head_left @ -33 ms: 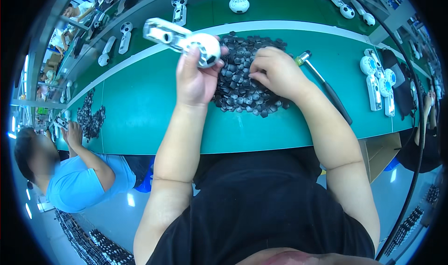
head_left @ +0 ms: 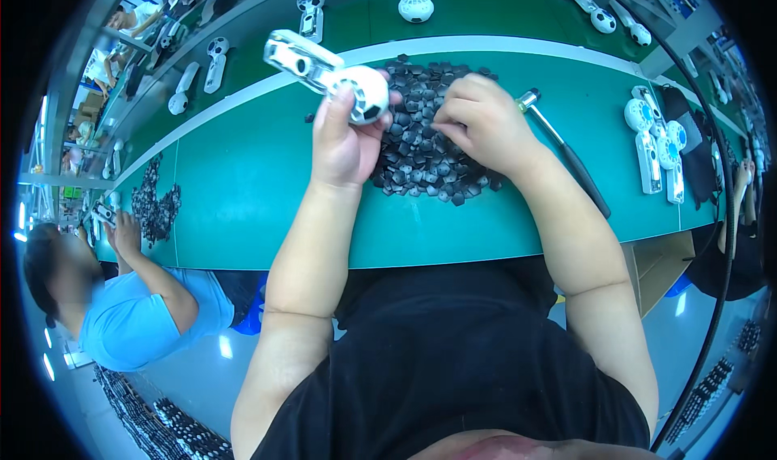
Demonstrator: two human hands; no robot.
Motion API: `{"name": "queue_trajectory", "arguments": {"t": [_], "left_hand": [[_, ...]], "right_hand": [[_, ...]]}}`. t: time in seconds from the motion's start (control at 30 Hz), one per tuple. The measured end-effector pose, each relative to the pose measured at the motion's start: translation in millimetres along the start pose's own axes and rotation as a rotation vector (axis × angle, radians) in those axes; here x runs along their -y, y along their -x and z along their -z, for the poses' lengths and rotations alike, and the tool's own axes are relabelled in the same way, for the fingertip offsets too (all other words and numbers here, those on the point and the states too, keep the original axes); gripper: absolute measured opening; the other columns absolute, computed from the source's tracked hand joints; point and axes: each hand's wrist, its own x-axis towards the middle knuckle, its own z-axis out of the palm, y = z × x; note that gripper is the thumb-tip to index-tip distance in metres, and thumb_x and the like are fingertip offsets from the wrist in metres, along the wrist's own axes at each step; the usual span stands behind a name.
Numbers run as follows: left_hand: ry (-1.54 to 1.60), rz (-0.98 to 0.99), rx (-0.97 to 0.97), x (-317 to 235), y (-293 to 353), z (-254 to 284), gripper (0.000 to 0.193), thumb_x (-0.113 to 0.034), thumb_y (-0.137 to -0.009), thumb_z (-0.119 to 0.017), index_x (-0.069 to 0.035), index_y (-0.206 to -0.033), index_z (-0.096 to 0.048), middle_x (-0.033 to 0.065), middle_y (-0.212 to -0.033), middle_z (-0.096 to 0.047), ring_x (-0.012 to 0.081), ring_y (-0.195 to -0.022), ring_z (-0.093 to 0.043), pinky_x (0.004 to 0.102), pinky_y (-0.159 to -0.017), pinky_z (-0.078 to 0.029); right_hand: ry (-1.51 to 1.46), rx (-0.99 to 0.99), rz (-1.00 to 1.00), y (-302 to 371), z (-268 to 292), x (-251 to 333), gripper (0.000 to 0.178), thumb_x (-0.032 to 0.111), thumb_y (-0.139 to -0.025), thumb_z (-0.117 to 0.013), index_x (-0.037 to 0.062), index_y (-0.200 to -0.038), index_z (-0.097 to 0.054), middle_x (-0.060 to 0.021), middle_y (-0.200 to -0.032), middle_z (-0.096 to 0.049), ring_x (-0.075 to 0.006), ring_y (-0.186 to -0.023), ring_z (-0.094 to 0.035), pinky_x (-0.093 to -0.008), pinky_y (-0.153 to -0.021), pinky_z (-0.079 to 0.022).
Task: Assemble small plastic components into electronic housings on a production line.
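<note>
My left hand is closed round the ball-shaped end of a white plastic housing. The housing has a black-and-white football pattern, and its long rectangular handle points up and to the left. My right hand rests over a pile of small black pentagonal pieces, thumb and index finger pinched together. Whatever those fingertips may hold is hidden. A single black piece lies on the green table, just left of my left hand.
A hammer with a black grip lies right of my right hand. Several white ball-ended housings are stacked farther right. More housings lie on the green strip beyond the white rail. A person in a blue shirt works at the left.
My left hand has shifted a little to the right with the housing, whose handle tilts differently. The loose black piece now shows beside it. My right hand has barely moved.
</note>
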Motion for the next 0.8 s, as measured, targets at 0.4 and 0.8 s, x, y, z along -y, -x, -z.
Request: {"name": "queue_trajectory", "arguments": {"t": [0.4,0.8], "left_hand": [[-0.251,0.164,0.159,10.4,13.1,-16.7,0.064,-0.034,-0.09,-0.073,0.001,-0.137,-0.048,0.0157,-0.127,-0.062,0.0217,-0.105,-0.065,0.0333,-0.08,-0.056],[-0.376,-0.009,0.144,17.2,16.1,-14.8,0.072,-0.033,-0.089,-0.076,-0.002,-0.142,-0.039,0.0151,-0.122,-0.064,0.0195,-0.104,-0.066,0.0297,-0.08,-0.057]], "right_hand": [[0.085,-0.479,0.399,-1.7,25.2,17.5,0.018,0.002,-0.072,-0.078,0.0046,-0.089,-0.073,-0.0064,-0.086,-0.064,-0.024,-0.068,-0.06,-0.0337,-0.06,-0.049],[-0.682,-0.113,-0.306,-1.1,24.5,28.6,0.008,0.002,-0.091,-0.074,-0.0007,-0.096,-0.068,-0.0048,-0.095,-0.068,-0.0158,-0.086,-0.063,-0.0274,-0.079,-0.051]]}}
